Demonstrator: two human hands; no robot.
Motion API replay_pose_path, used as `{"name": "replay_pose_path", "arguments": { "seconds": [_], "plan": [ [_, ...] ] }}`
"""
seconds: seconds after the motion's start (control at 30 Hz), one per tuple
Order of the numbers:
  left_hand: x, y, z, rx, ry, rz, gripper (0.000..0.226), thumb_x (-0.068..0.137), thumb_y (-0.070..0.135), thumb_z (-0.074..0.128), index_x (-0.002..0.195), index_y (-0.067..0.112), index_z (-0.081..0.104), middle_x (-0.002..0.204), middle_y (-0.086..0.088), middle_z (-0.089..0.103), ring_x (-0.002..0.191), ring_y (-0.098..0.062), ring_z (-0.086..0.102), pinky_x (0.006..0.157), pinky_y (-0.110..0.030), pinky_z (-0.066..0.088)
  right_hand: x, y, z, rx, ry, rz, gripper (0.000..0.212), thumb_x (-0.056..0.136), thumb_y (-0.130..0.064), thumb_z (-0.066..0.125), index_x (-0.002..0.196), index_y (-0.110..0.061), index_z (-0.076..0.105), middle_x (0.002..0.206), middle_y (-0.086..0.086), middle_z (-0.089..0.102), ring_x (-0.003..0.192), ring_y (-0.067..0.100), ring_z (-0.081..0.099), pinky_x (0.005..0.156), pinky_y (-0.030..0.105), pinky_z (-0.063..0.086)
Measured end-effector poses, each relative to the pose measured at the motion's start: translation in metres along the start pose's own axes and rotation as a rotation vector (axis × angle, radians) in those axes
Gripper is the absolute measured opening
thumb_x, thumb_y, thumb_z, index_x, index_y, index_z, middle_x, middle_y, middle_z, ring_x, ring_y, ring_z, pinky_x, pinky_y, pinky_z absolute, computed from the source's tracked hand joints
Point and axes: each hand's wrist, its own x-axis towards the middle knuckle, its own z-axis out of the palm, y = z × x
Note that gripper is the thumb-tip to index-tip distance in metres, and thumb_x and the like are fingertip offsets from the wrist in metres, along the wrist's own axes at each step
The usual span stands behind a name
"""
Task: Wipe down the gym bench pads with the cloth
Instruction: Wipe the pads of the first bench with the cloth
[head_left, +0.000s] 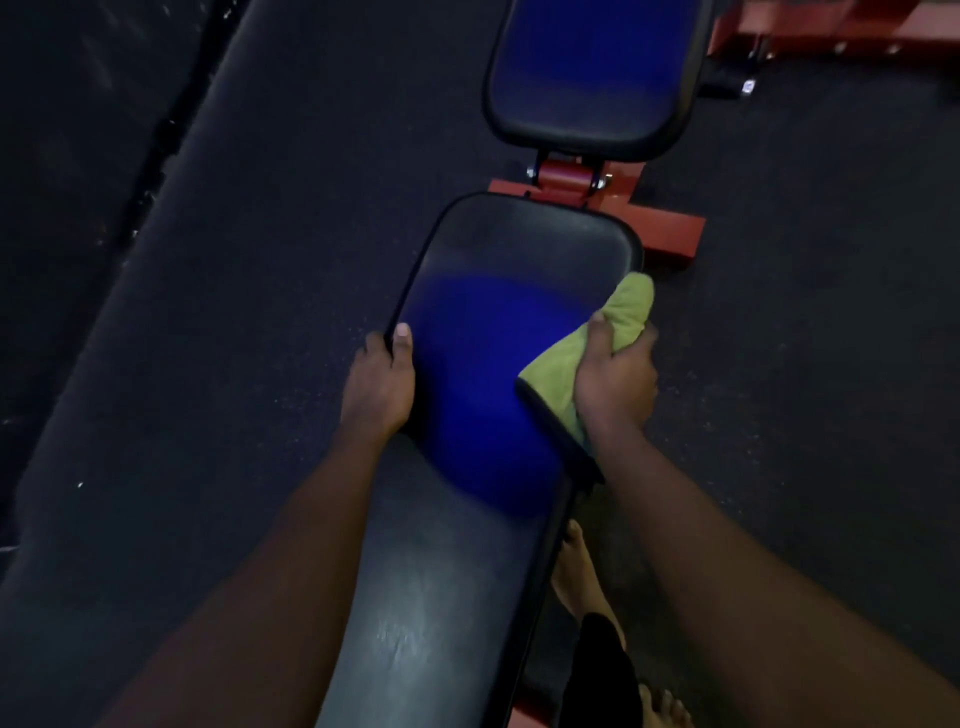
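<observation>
Wipe-down at a dimly lit gym: a person bends over the long pad (457, 597) of a black bench, one bare foot (574, 566) planted on the dark rubber floor (805, 364) just beside the pad's right edge, the other foot (665, 701) nearer the camera on the same side. Both forearms reach along the pad. The left hand (379, 384) grips the pad's left edge, thumb (402, 338) lying flat on the top surface and fingers curled down over the side. Opposite it, the right hand (615, 379) is clamped around a bunched green cloth (631, 301), thumb on top and fingers wrapped beneath, pressing it against the pad's right edge; one corner of the cloth lies on the pad's top, the rest bulges out past the rim. Beyond the pad's far end a red steel frame (670, 234) crosses beneath the hinge. Farther still sits the shorter seat pad (592, 67), in line with the long pad and apart from it.
</observation>
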Motion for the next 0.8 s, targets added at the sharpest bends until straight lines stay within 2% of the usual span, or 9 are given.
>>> {"name": "replay_pose_path", "arguments": {
  "seconds": [0.03, 0.1, 0.2, 0.3, 0.4, 0.5, 0.57, 0.7, 0.8],
  "plan": [
    [0.008, 0.006, -0.001, -0.001, -0.011, -0.001, 0.07, 0.1, 0.063, 0.016, 0.147, 0.014, 0.035, 0.144, -0.017, 0.047, 0.128, -0.033, 0.049, 0.102, -0.05, 0.041, 0.007, -0.007, 0.001, 0.006, 0.019, 0.003, 0.067, 0.098, -0.063, 0.044, 0.15, -0.021, 0.035, 0.128, 0.011, 0.064, 0.113, 0.036, 0.061, 0.084, 0.04, 0.043],
    [0.022, 0.018, -0.001, -0.01, -0.046, -0.016, 0.068, 0.1, 0.063, 0.016, 0.145, 0.016, 0.037, 0.14, -0.017, 0.049, 0.125, -0.033, 0.051, 0.096, -0.047, 0.042, -0.001, -0.009, 0.002, -0.025, 0.053, -0.027, 0.072, 0.097, -0.065, 0.044, 0.155, -0.024, 0.03, 0.139, 0.01, 0.058, 0.121, 0.035, 0.058, 0.09, 0.043, 0.044],
    [0.037, 0.036, -0.002, -0.013, -0.074, -0.05, 0.069, 0.1, 0.064, 0.014, 0.147, 0.018, 0.035, 0.143, -0.018, 0.047, 0.128, -0.035, 0.049, 0.099, -0.05, 0.041, -0.025, -0.007, 0.001, -0.103, 0.041, -0.092, 0.079, 0.098, -0.063, 0.044, 0.161, -0.025, 0.016, 0.151, 0.012, 0.047, 0.127, 0.035, 0.053, 0.099, 0.046, 0.044],
    [0.054, 0.051, -0.005, -0.006, -0.117, -0.08, 0.076, 0.097, 0.068, 0.011, 0.15, 0.019, 0.034, 0.149, -0.019, 0.042, 0.134, -0.037, 0.044, 0.107, -0.053, 0.035, 0.022, -0.031, 0.004, -0.224, 0.054, -0.054, 0.073, 0.099, -0.06, 0.042, 0.155, -0.016, 0.027, 0.136, 0.021, 0.057, 0.117, 0.042, 0.058, 0.092, 0.047, 0.046],
    [0.067, 0.059, -0.007, -0.005, -0.16, -0.103, 0.086, 0.092, 0.075, 0.007, 0.152, 0.02, 0.033, 0.153, -0.017, 0.038, 0.139, -0.037, 0.039, 0.112, -0.055, 0.029, 0.095, -0.076, 0.005, -0.347, -0.028, -0.067, 0.063, 0.1, -0.059, 0.041, 0.142, -0.012, 0.043, 0.131, 0.023, 0.059, 0.118, 0.044, 0.057, 0.092, 0.045, 0.044],
    [0.069, 0.061, -0.006, -0.047, -0.191, -0.127, 0.085, 0.092, 0.076, 0.006, 0.153, 0.022, 0.031, 0.155, -0.015, 0.035, 0.141, -0.036, 0.037, 0.113, -0.055, 0.028, 0.131, -0.106, 0.015, -0.55, -0.149, -0.197, 0.058, 0.098, -0.061, 0.04, 0.132, -0.018, 0.057, 0.131, 0.022, 0.061, 0.119, 0.044, 0.057, 0.094, 0.044, 0.044],
    [0.067, 0.061, -0.004, -0.071, -0.184, -0.14, 0.085, 0.091, 0.076, 0.006, 0.153, 0.023, 0.031, 0.155, -0.015, 0.036, 0.14, -0.035, 0.038, 0.112, -0.055, 0.029, 0.135, -0.108, 0.019, -0.633, -0.184, -0.32, 0.056, 0.096, -0.063, 0.041, 0.129, -0.021, 0.058, 0.127, 0.021, 0.062, 0.117, 0.043, 0.058, 0.093, 0.045, 0.045],
    [0.065, 0.064, -0.005, -0.08, -0.187, -0.151, 0.08, 0.094, 0.073, 0.007, 0.149, 0.022, 0.034, 0.148, -0.016, 0.043, 0.133, -0.035, 0.045, 0.107, -0.053, 0.035, 0.129, -0.072, -0.004, -0.48, -0.268, -0.654, 0.055, 0.095, -0.058, 0.05, 0.142, -0.029, 0.051, 0.133, 0.007, 0.054, 0.121, 0.03, 0.052, 0.095, 0.038, 0.041],
    [0.068, 0.061, -0.005, -0.077, -0.2, -0.152, 0.078, 0.094, 0.073, 0.007, 0.148, 0.023, 0.034, 0.145, -0.017, 0.046, 0.13, -0.036, 0.047, 0.105, -0.053, 0.037, 0.133, -0.07, -0.005, -0.48, -0.322, -0.707, 0.056, 0.096, -0.054, 0.051, 0.146, -0.028, 0.049, 0.142, 0.004, 0.051, 0.128, 0.028, 0.048, 0.1, 0.038, 0.04]
  ]
}}
